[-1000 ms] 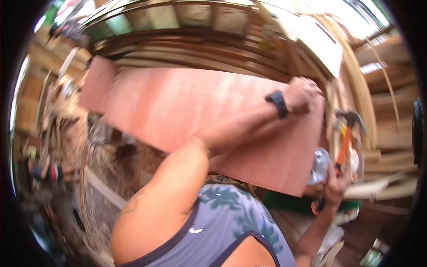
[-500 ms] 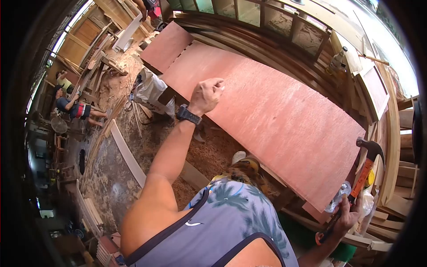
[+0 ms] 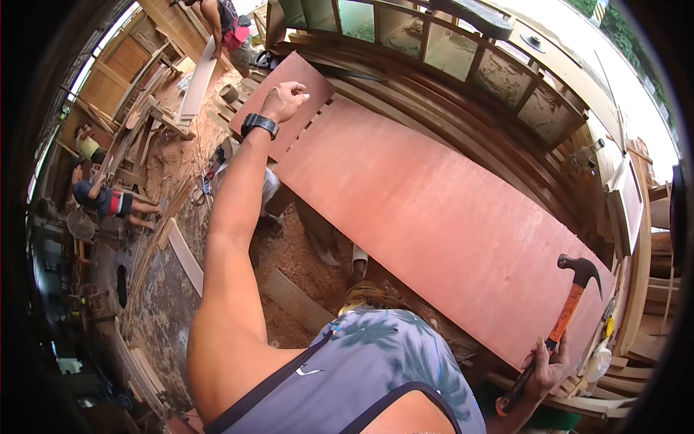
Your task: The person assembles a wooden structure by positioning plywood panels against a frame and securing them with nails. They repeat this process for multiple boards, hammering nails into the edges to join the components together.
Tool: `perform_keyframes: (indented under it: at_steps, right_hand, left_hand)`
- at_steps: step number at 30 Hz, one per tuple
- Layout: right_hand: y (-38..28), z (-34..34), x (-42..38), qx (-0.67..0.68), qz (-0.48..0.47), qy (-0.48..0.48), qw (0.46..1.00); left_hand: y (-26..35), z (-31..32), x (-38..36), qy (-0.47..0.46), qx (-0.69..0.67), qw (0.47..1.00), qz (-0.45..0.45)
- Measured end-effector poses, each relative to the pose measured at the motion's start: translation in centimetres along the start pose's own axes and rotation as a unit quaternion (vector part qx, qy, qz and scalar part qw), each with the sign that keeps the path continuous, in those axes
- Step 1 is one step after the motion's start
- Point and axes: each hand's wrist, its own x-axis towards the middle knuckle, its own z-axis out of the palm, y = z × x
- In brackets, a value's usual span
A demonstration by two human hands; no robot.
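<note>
A long reddish plywood panel (image 3: pixel 434 224) lies in front of me, with a smaller plywood piece (image 3: pixel 298 72) at its far left end and a gapped seam between them. My left hand (image 3: pixel 284 101), a black watch on its wrist, is above the smaller piece. Its fingers are closed in a pinch; whatever may be in them is too small to make out. At the panel's near right end, my right hand (image 3: pixel 543 365) grips a claw hammer (image 3: pixel 567 311) by its orange and black handle, head up.
Long boards and a framed row of glass panes (image 3: pixel 448 50) line the panel's far side. A clear bottle (image 3: pixel 587 152) stands at right. Sawdust and a loose board (image 3: pixel 296 298) cover the floor. Other people (image 3: pixel 108 199) are at left, and another person (image 3: pixel 224 29) is beyond the panel.
My left hand has moved from above the long panel to above the smaller piece at its far left. The hammer stays in my right hand, now over the panel. The view has shifted.
</note>
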Motion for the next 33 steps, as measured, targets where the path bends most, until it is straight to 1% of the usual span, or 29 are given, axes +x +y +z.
perform_keyframes:
  at_steps: [2, 3, 5, 8, 9, 11, 13, 14, 15, 17, 19, 21, 23, 25, 27, 29, 30, 33]
  right_hand:
    - [-0.2, 4.2, -0.5, 0.009, 0.028, 0.044, 0.999]
    - [-0.8, 6.5, -0.6, 0.007, 0.033, 0.048, 0.998]
    - [-1.9, 10.6, -0.5, 0.046, 0.047, 0.067, 0.996]
    - [-4.1, 15.0, -0.5, 0.028, 0.06, 0.079, 0.995]
    - [-4.5, 15.7, -0.5, 0.024, 0.065, 0.083, 0.994]
    - [-5.6, 17.4, -0.4, 0.0, 0.072, 0.085, 0.994]
    - [-6.7, 19.1, -0.3, -0.01, 0.071, 0.094, 0.993]
    - [-7.1, 19.8, -0.3, -0.014, 0.069, 0.1, 0.993]
    - [-7.2, 20.2, -0.4, -0.015, 0.069, 0.103, 0.992]
    - [-7.0, 20.8, -0.5, -0.026, 0.058, 0.114, 0.992]
    - [-7.5, 21.8, -0.2, -0.025, 0.061, 0.112, 0.991]
    - [-7.7, 22.3, -0.1, -0.027, 0.066, 0.109, 0.992]
    - [-7.6, 22.4, 0.0, -0.021, 0.064, 0.106, 0.992]
    - [-7.6, 22.5, -0.1, -0.026, 0.064, 0.107, 0.992]
    - [-7.6, 22.6, -0.3, -0.029, 0.064, 0.11, 0.991]
    - [-7.6, 22.8, -0.5, -0.03, 0.057, 0.109, 0.992]
    - [-7.7, 23.1, -0.5, -0.029, 0.059, 0.11, 0.992]
    - [-7.6, 23.3, -0.5, -0.032, 0.065, 0.109, 0.991]
  left_hand:
    - [-6.2, 0.1, 6.6, -0.005, -0.01, 1.0, 0.008]
    - [-7.7, -0.3, 9.4, 0.008, -0.023, 1.0, 0.014]
    - [-10.4, -0.5, 14.5, -0.001, -0.013, 1.0, 0.005]
    - [-14.0, 0.6, 21.3, -0.022, -0.007, 0.998, 0.058]
    - [-14.7, 1.1, 22.8, -0.049, -0.01, 0.997, 0.055]
    - [-16.4, 1.3, 25.7, -0.13, -0.063, 0.989, 0.038]
    - [-14.8, -0.3, 25.5, -0.178, -0.16, 0.971, -0.023]
    - [-18.1, 1.2, 27.9, -0.218, -0.257, 0.941, -0.016]
    - [-18.1, 1.1, 28.1, -0.22, -0.259, 0.94, -0.015]
    - [-17.5, 0.1, 27.7, -0.286, -0.297, 0.911, 0.004]
    - [-17.6, 0.0, 28.2, -0.296, -0.295, 0.909, -0.007]
    - [-17.4, -0.3, 28.6, -0.339, -0.286, 0.896, 0.019]
    - [-17.1, -0.5, 28.7, -0.339, -0.288, 0.895, 0.031]
    - [-17.0, -0.5, 29.3, -0.371, -0.195, 0.906, 0.067]
    - [-16.8, -0.4, 28.8, -0.368, -0.206, 0.904, 0.067]
    - [-16.6, -0.1, 27.7, -0.297, -0.284, 0.911, 0.031]
    - [-16.4, 0.0, 27.7, -0.299, -0.283, 0.911, 0.032]
    - [-15.2, 0.3, 26.7, -0.197, -0.145, 0.966, 0.083]
